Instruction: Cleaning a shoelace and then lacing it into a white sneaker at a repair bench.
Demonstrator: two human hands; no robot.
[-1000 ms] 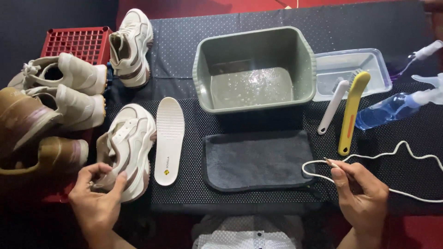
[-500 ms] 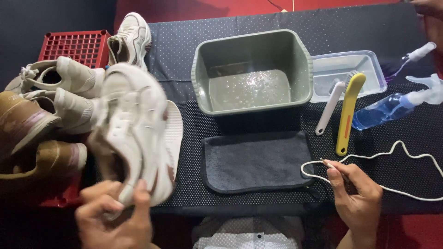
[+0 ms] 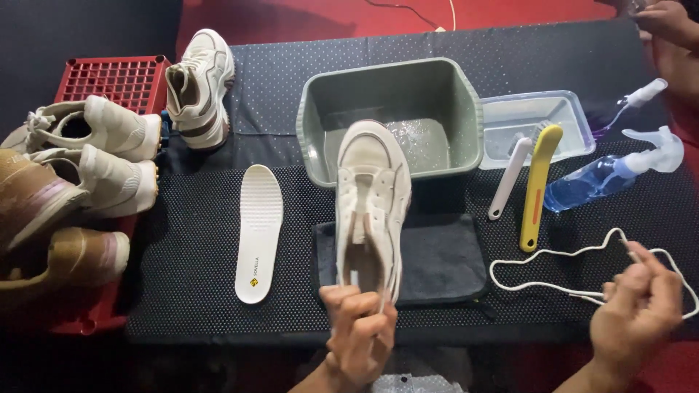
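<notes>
**Lace out, insole out, shoe held over the cloth**

We judge the work on this shoe to be in its early part. The white sneaker [image 3: 371,207] in our left hand [image 3: 358,331] has no lace in its eyelets, and its white insole [image 3: 259,231] lies apart on the black dotted worktop [image 3: 189,255], to the left of the shoe. The white shoelace [image 3: 575,273] lies in loops on the worktop at the right, one end in our right hand [image 3: 637,313]. The grey-green basin [image 3: 466,109] holds a little water with some foam, and the shoe looks dry and unscrubbed as far as we can tell. The white brush [image 3: 510,178] and the yellow-handled brush [image 3: 537,185] rest untouched with their heads in the clear tray [image 3: 575,109], and the blue spray bottle [image 3: 608,171] lies on its side beside them. So wetting and scrubbing look to be left.

Our left hand grips the sneaker at the heel, fingers clenched around the heel collar, holding it sole down with the toe pointing away, over the dark cloth [image 3: 437,262] and reaching the basin's near rim. Our right hand sits low at the right edge, fingers pinched on the shoelace. Another white sneaker [image 3: 200,87] stands at the far left, near a red crate [image 3: 109,76] and more shoes [image 3: 87,156].
</notes>
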